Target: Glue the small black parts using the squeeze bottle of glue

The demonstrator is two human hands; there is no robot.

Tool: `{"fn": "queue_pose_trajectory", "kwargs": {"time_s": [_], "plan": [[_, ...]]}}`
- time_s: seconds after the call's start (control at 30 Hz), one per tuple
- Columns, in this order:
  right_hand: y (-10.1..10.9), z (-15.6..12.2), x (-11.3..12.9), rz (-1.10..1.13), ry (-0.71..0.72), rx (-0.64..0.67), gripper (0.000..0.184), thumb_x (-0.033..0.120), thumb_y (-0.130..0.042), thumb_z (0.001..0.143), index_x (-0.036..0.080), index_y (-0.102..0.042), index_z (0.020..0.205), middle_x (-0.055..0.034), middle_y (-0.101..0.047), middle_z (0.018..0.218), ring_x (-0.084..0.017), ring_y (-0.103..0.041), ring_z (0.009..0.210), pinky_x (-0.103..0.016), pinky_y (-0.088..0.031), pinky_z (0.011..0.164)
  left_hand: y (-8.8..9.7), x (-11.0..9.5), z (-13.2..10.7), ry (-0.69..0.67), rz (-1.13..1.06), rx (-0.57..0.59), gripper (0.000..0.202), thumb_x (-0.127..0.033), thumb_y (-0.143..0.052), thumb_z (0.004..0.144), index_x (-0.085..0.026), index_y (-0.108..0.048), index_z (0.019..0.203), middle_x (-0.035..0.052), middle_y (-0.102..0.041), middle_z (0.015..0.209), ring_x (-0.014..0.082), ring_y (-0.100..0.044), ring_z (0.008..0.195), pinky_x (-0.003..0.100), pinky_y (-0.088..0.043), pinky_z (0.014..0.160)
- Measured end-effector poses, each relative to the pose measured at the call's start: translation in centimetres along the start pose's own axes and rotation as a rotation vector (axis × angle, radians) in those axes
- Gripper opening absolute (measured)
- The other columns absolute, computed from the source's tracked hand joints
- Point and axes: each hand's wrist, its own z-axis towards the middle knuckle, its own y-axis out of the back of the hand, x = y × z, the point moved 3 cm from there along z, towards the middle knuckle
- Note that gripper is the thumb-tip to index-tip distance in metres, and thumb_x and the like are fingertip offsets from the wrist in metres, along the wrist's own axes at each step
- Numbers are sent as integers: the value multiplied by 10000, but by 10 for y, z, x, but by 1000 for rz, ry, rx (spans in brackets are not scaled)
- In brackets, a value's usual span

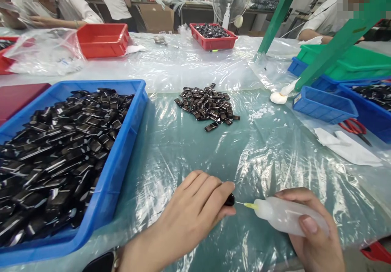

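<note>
Part in hand: small black piece (229,200), pinched at my left hand's (195,211) fingertips, low over the plastic-covered table (259,149), mostly hidden, so its shape is a guess.
Bottle: my right hand (314,239) is wrapped around a translucent squeeze bottle (287,215), its needle tip almost at the piece.
Risk: as I judge it, a hard squeeze could flood the piece and my fingers; a wobble could miss it.
Blue tray: the blue tray (128,141) at left is heaped with glossy black parts (58,149).
Loose pile: black pieces (207,105) lie mid-table.
Red bin: the far red bin (214,40) holds dark parts; the nearer red tray (102,39) looks bare.
</note>
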Motion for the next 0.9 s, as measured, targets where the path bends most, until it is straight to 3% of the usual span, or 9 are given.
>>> {"fn": "queue_pose_trajectory", "kwargs": {"time_s": [0.47,0.7,0.9], "plan": [[-1,2,2,1,18,61,185,366,-501,1065,245,-627,1127,-86,-580,971,-191,-642,758,-178,-536,573,1,-2,-1,2,-31,13,243,-263,-383,1082,-64,-508,1144,50,-560,892,152,-444,766,303,-358,691],[-3,0,6,29,-57,21,252,469,-585,1011,229,-554,1081,-71,-499,898,-159,-557,625,-168,-460,464,1,-1,0,10,-65,86,238,-275,-433,1063,-74,-535,1139,25,-506,820,140,-399,715,274,-342,662],[1,1,4,10,1,8,425,624,-655,953,222,-577,1069,-95,-460,937,-190,-530,698,-208,-445,478,-2,-2,-2,90,-260,195,246,-298,-465,1054,-100,-539,1180,21,-548,883,139,-456,786,267,-370,713]]}}
